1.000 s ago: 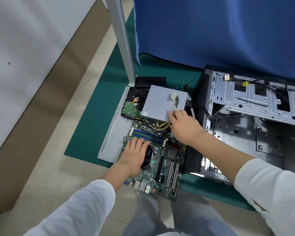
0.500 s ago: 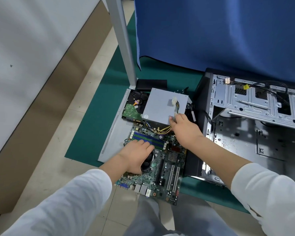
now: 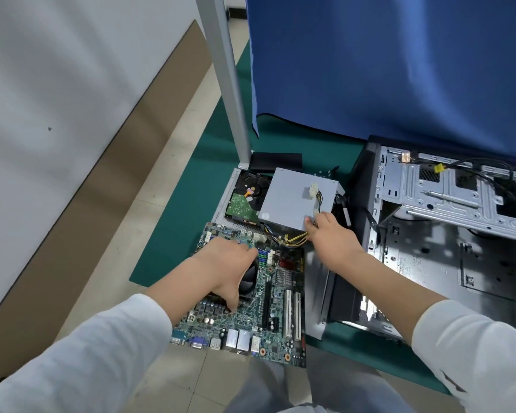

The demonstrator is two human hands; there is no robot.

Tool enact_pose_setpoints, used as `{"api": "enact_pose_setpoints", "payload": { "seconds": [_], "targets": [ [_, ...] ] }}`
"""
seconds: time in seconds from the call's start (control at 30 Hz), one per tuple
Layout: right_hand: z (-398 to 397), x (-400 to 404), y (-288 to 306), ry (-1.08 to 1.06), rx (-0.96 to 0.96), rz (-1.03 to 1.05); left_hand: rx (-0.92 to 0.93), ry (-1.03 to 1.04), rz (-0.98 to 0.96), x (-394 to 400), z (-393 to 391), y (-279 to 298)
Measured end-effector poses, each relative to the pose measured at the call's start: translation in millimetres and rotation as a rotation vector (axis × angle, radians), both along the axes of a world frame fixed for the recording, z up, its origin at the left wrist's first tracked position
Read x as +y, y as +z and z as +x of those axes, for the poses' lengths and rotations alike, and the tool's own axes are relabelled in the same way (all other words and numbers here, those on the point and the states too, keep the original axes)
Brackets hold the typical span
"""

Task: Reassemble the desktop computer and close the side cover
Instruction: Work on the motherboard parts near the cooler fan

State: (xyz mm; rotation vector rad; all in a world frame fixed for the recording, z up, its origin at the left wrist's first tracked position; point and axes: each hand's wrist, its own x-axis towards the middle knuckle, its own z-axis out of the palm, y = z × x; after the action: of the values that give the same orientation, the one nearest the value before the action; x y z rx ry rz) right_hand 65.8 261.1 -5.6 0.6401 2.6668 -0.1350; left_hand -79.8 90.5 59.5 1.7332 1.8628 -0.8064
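Note:
The green motherboard (image 3: 270,317) lies in front of me, its port edge toward my legs. My left hand (image 3: 224,269) grips the black cooler fan (image 3: 249,278) on it, fingers over the top and thumb below. Behind it the grey power supply (image 3: 289,198) rests on the grey side cover (image 3: 316,296). My right hand (image 3: 332,238) pinches a white connector of the yellow and black cable bundle (image 3: 292,241) at the supply's near right corner. The open computer case (image 3: 423,263) lies on its side at the right, its bay empty.
A hard drive (image 3: 243,201) with a green board sits left of the power supply. A grey metal post (image 3: 227,79) and a blue cloth (image 3: 385,64) stand behind. Everything lies on a green mat (image 3: 176,228) on the tiled floor. Black cables (image 3: 471,168) hang in the case.
My left hand went from resting on the fan to gripping it, and the motherboard has shifted toward me. The right hand stays at the power supply's cables.

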Motion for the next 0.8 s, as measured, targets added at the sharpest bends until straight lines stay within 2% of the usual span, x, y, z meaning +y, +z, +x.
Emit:
{"api": "enact_pose_setpoints", "payload": {
  "seconds": [0.33,0.67,0.8],
  "targets": [
    [-3.2,4.5,-0.6,0.006,-0.014,0.018,0.063,0.114,-0.270,1.1,-3.6,45.8],
    [-1.3,25.8,6.1,0.049,-0.045,-0.091,0.129,0.179,-0.227,4.3,-5.0,111.3],
    [-4.9,28.3,7.9,0.045,-0.070,-0.154,0.059,0.234,-0.091,-2.5,-17.2,133.0]
  ]
}}
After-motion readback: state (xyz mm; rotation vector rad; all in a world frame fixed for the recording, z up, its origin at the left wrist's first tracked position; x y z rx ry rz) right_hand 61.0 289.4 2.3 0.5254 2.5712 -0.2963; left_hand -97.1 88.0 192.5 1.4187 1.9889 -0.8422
